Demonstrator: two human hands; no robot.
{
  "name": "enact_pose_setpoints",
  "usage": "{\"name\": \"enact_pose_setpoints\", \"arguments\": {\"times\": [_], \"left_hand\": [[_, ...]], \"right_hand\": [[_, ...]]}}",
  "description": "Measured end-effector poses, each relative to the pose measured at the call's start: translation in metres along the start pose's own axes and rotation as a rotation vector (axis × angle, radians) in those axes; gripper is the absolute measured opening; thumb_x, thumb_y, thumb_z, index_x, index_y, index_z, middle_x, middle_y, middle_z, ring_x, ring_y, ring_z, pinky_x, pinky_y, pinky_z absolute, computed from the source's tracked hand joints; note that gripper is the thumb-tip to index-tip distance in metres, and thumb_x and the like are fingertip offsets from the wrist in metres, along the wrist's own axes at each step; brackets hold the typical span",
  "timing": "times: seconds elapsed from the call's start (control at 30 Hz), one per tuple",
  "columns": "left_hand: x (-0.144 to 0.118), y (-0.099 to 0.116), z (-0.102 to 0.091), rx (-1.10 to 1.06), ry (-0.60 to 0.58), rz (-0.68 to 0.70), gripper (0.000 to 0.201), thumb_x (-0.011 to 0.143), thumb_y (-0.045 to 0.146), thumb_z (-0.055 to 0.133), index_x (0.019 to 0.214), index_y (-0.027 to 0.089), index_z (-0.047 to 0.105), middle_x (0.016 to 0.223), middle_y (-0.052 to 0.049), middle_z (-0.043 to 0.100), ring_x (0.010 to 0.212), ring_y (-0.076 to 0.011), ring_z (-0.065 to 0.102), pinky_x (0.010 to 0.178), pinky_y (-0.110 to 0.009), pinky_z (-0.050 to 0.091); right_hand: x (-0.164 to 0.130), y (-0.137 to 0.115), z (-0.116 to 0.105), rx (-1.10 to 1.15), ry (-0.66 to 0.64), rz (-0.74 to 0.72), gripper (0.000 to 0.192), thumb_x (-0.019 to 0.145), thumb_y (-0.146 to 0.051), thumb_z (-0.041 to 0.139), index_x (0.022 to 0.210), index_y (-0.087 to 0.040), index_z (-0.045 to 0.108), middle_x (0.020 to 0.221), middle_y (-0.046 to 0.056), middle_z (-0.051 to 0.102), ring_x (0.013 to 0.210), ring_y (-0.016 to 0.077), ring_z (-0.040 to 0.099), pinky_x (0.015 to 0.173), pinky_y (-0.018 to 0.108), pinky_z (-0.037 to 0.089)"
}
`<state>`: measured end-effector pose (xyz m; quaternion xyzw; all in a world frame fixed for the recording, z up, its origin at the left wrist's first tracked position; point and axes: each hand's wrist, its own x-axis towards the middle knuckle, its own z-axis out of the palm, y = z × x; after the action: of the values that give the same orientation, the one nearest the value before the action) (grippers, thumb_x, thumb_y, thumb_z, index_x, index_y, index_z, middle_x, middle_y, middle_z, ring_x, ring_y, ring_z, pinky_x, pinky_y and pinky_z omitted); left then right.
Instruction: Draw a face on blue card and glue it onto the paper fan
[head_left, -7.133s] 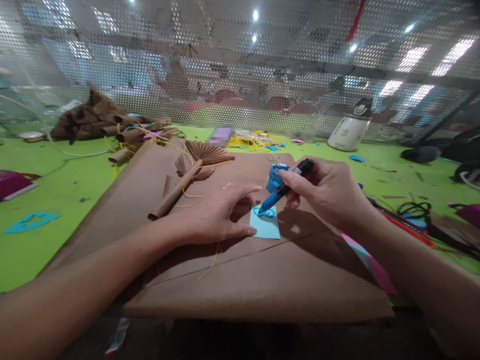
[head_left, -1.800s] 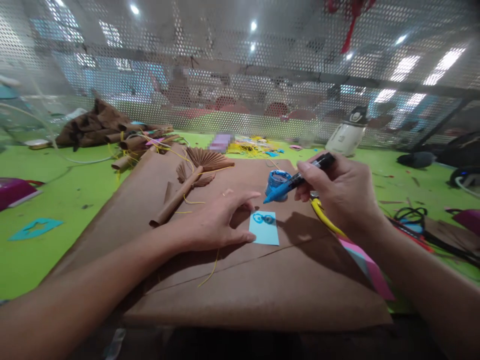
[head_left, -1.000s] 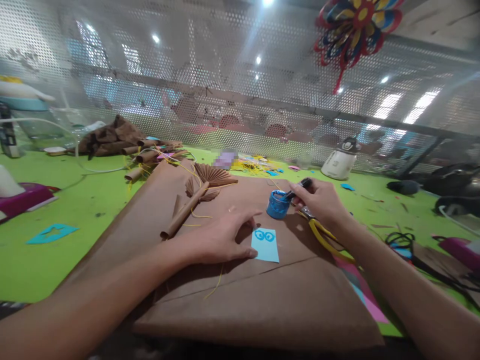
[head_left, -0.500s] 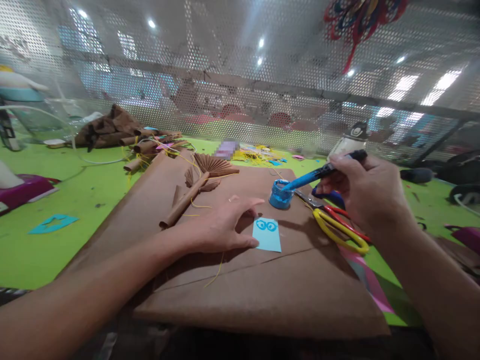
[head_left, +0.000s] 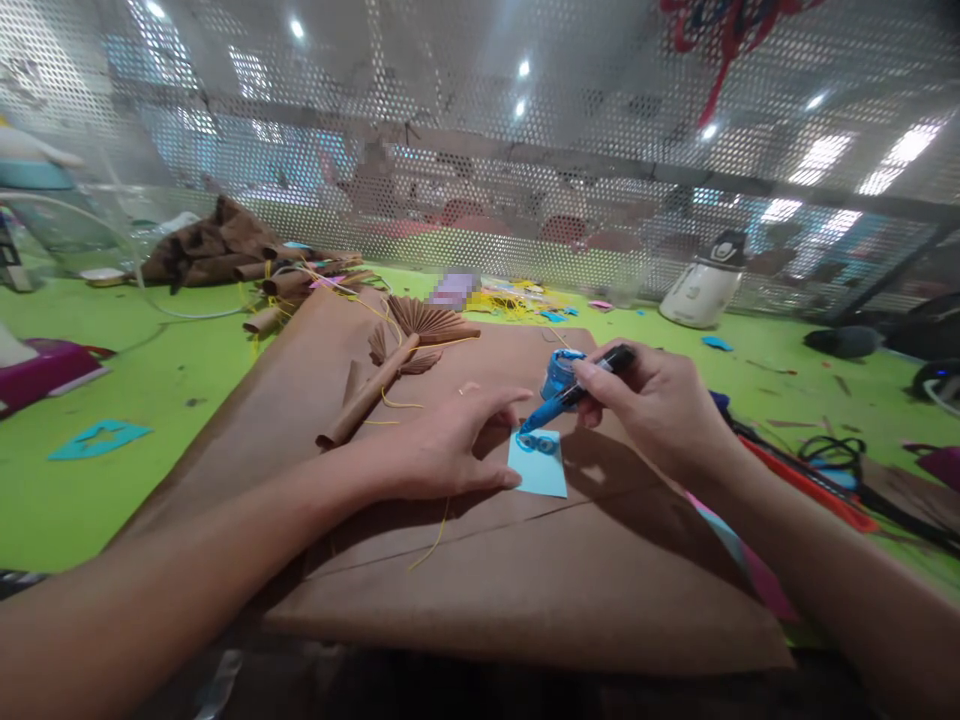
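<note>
My right hand (head_left: 652, 400) is closed round a blue marker (head_left: 559, 403) with a black end. Its tip meets the top left of a light blue paper card (head_left: 538, 475), where two round blue eye shapes are drawn. At the card's left edge, my left hand (head_left: 450, 450) has thumb and forefinger spread apart, the thumb touching the edge. Just behind the marker stands a small blue paint-smeared pot (head_left: 559, 372), partly covered by the marker and right hand. Under both hands lies a large brown paper sheet (head_left: 525, 590).
A folded brown paper fan piece on a rolled tube (head_left: 375, 393) lies left of centre. Behind it are more brown paper rolls (head_left: 262, 318) and yellow string scraps (head_left: 517, 300). A white bottle (head_left: 701, 290) stands back right; a perforated screen (head_left: 465, 180) rises behind the green table (head_left: 202, 400).
My right hand has moved the marker from the pot down and left onto the card. The right hand and forearm now hide the scissors. My left hand stays at the card's edge.
</note>
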<state>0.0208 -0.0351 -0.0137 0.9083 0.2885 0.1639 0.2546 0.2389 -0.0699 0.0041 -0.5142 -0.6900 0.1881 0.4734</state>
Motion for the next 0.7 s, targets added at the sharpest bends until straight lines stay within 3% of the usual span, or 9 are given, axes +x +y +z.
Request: {"name": "enact_pose_setpoints", "arguments": {"times": [0.43, 0.7], "left_hand": [[-0.0006, -0.0020, 0.0018, 0.004, 0.018, -0.014, 0.068, 0.077, 0.040, 0.069, 0.137, 0.031, 0.039, 0.120, -0.006, 0.056, 0.111, -0.0273, 0.051, 0.092, -0.042, 0.042], [-0.0002, 0.0007, -0.0002, 0.017, 0.013, -0.012, 0.067, 0.077, 0.038, 0.069, 0.137, 0.028, 0.040, 0.117, -0.006, 0.058, 0.109, -0.0265, 0.051, 0.093, -0.041, 0.041]], "right_hand": [[0.0008, 0.0010, 0.0008, -0.096, -0.026, -0.031, 0.023, 0.088, -0.039, 0.057, 0.078, -0.018, 0.063, 0.056, 0.000, 0.065, 0.053, 0.0150, 0.060, 0.058, 0.029, 0.046], [0.0002, -0.0016, -0.0011, -0.101, 0.019, 0.009, 0.025, 0.086, -0.038, 0.059, 0.070, -0.019, 0.061, 0.054, 0.000, 0.062, 0.054, 0.0148, 0.059, 0.057, 0.028, 0.044]]}}
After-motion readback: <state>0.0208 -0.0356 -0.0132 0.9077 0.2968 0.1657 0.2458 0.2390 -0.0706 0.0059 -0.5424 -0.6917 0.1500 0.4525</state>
